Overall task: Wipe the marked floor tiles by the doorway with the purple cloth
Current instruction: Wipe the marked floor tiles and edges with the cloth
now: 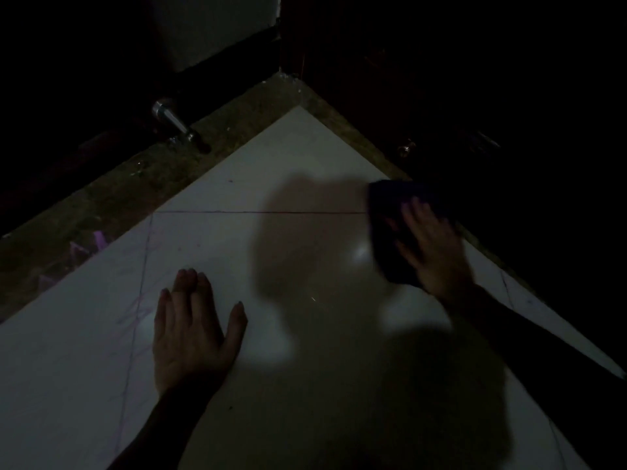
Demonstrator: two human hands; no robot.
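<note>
At right of centre in the frame, the purple cloth point(395, 225) lies dark and bunched on the pale floor tiles point(305, 154), under the flat, spread right hand point(432, 249), which is blurred. At lower left, the left hand point(193, 330) rests flat on the tiles, fingers straight, beside faint purple marks point(142, 266).

The right hand point(431, 245) is motion-blurred, so how its fingers point(412, 215) lie is unclear. It hides much of the purple cloth point(390, 212), which reads almost black in the dim light. Both forearms are cut off by the picture's edges. The door point(475, 79) and the upper corners are lost in darkness.
</note>
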